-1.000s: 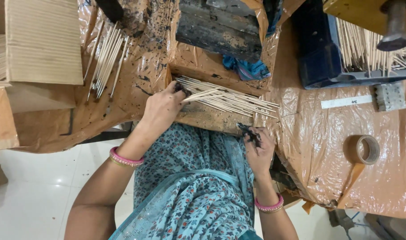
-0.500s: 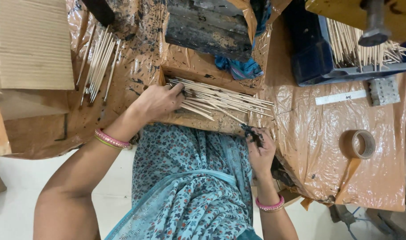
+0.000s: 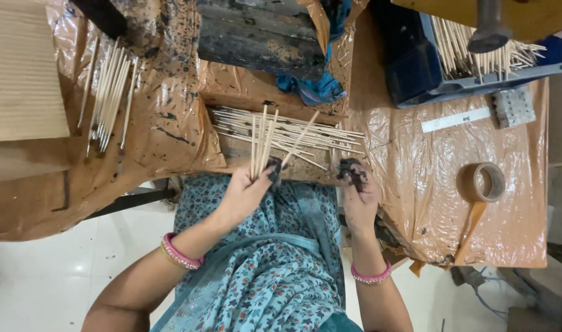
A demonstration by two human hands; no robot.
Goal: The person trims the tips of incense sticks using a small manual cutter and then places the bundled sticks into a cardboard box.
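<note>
My left hand [image 3: 249,192] grips a few thin bamboo sticks [image 3: 260,144] by their lower ends, fanned upward over the pile of sticks [image 3: 318,136] lying across the board in front of me. My right hand [image 3: 357,192] rests at the board's near edge, its fingertips blackened and pinched around a small lump of dark paste [image 3: 351,171]. Both wrists wear pink bangles. My lap is covered in blue patterned cloth [image 3: 262,258].
Brown plastic sheet [image 3: 410,166] covers the table. Another bunch of sticks [image 3: 109,92] lies at left beside a cardboard piece [image 3: 23,74]. A blue tray of sticks [image 3: 478,55], a ruler [image 3: 456,119], a tape roll [image 3: 489,182] and a dark block [image 3: 262,37] stand around.
My left hand has drawn back from the pile toward me, lifting a few sticks out of it. My right hand has stayed at the board's edge with the dark lump.
</note>
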